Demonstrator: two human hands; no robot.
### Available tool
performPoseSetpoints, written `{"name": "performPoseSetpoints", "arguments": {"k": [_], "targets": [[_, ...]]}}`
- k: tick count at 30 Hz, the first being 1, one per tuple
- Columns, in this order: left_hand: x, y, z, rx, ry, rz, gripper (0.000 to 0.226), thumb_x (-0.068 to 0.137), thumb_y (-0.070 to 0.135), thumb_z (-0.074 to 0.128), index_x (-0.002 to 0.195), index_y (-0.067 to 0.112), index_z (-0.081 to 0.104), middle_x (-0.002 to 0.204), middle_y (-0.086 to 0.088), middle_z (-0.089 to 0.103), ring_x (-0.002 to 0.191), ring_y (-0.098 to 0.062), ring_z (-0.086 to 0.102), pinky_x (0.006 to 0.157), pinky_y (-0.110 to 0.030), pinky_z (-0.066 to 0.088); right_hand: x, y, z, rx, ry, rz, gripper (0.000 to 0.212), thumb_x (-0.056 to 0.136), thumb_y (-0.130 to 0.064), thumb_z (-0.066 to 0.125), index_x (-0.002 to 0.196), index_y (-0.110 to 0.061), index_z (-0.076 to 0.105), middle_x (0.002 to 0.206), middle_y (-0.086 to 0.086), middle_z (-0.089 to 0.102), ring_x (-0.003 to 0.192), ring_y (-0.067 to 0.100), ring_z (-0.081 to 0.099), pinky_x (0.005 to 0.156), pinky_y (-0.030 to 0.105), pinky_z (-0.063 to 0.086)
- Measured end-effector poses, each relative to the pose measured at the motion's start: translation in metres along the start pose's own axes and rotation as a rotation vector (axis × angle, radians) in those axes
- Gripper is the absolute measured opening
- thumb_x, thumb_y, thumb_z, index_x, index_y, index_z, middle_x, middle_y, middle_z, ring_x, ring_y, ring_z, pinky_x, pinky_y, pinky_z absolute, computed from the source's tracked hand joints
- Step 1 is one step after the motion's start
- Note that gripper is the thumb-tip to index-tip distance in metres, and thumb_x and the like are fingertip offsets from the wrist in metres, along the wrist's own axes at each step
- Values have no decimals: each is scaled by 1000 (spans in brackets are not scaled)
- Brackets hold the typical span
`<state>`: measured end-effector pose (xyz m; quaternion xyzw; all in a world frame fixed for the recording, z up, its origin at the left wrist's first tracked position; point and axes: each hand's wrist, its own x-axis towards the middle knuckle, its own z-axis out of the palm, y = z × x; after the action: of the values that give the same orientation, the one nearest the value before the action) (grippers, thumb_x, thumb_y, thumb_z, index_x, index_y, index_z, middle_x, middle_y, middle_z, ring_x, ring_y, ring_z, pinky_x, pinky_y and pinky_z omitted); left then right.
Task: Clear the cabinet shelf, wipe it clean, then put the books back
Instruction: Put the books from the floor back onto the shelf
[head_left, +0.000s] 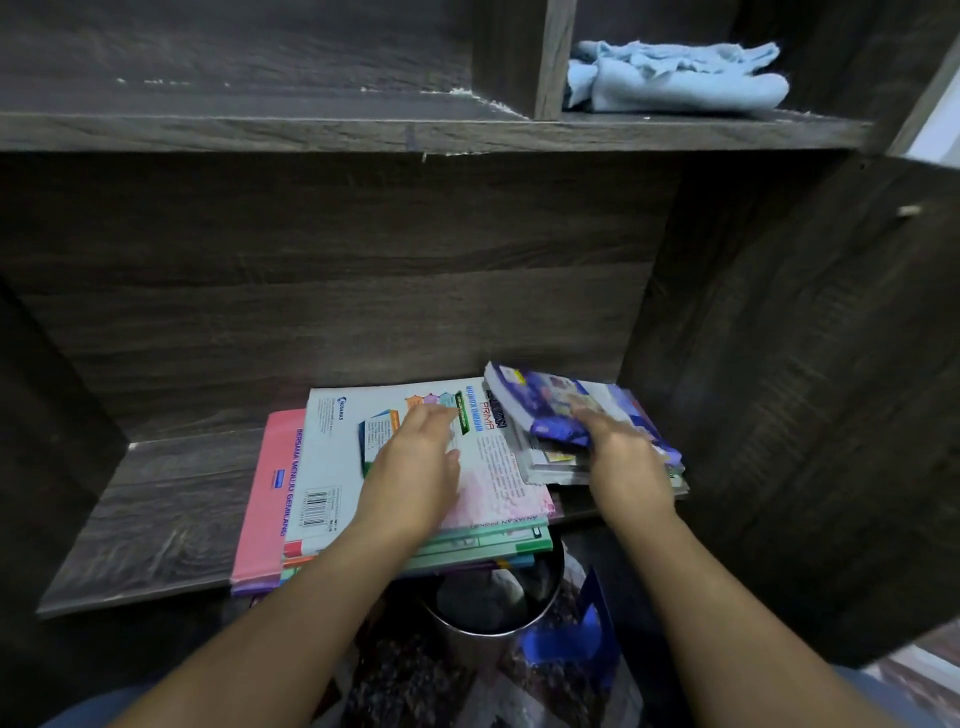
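Note:
A stack of flat books (332, 467) lies on the dark wooden cabinet shelf (156, 519), a pale blue cover on top and a pink one under it at the left. My left hand (415, 467) rests flat on the top cover with straight fingers. To the right sits a smaller pile of books (524, 405) with a purple and blue cover, tilted and blurred. My right hand (618, 457) lies on that pile; its fingers seem to wrap the pile's near edge, but blur hides the grip. A crumpled light blue cloth (675, 78) lies in the upper right compartment.
The upper shelf board (363, 130) runs across above, with a vertical divider (550, 57). The cabinet's right wall (779, 364) stands close to the small pile. Below the shelf edge are a round metal bin (493, 608) and a blue object (571, 639) on a patterned floor.

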<state>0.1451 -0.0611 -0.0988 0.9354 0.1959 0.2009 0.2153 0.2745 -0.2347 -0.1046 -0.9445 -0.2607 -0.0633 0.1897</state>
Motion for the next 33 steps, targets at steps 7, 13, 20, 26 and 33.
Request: {"name": "performPoseSetpoints", "arguments": {"k": [7, 13, 20, 26, 33], "targets": [[-7, -18, -4, 81, -97, -10, 50, 92, 23, 57, 141, 18, 46, 143, 4, 41, 125, -18, 48, 103, -29, 40, 4, -9, 1, -356, -356, 99, 72, 93, -19, 42, 154, -30, 5, 160, 10, 11, 146, 39, 5, 116, 55, 9], [-14, -30, -12, 161, -183, -11, 47, 90, 32, 59, 134, 19, 52, 136, 2, 43, 121, -20, 49, 96, -32, 46, -7, -44, 7, -193, -382, -246, 61, 92, -27, 52, 148, -30, 31, 162, 7, 5, 148, 30, 6, 120, 47, 11], [-25, -42, -16, 216, -433, 62, 88, 75, 67, 66, 147, 27, 35, 155, 0, 25, 142, -18, 25, 113, -29, 28, -5, -59, 6, -248, -425, -233, 49, 92, -33, 51, 139, -22, 46, 162, 9, -1, 149, 29, -2, 119, 47, 7], [-25, -46, -13, 499, -528, 192, 72, 96, 57, 41, 154, 22, 16, 161, -9, 9, 147, -33, 11, 117, -40, 20, -8, -67, 2, -257, -491, -246, 62, 87, -37, 57, 144, -22, 40, 162, 7, -7, 148, 26, -9, 120, 44, 1], [-31, -56, -5, 666, -404, 325, 52, 94, 41, 30, 126, 6, 51, 117, -22, 65, 89, -47, 66, 61, -49, 58, -6, -63, -1, -208, -570, -191, 76, 86, -69, 41, 151, -32, 27, 162, -5, -8, 148, 26, -14, 119, 48, -3]]}}
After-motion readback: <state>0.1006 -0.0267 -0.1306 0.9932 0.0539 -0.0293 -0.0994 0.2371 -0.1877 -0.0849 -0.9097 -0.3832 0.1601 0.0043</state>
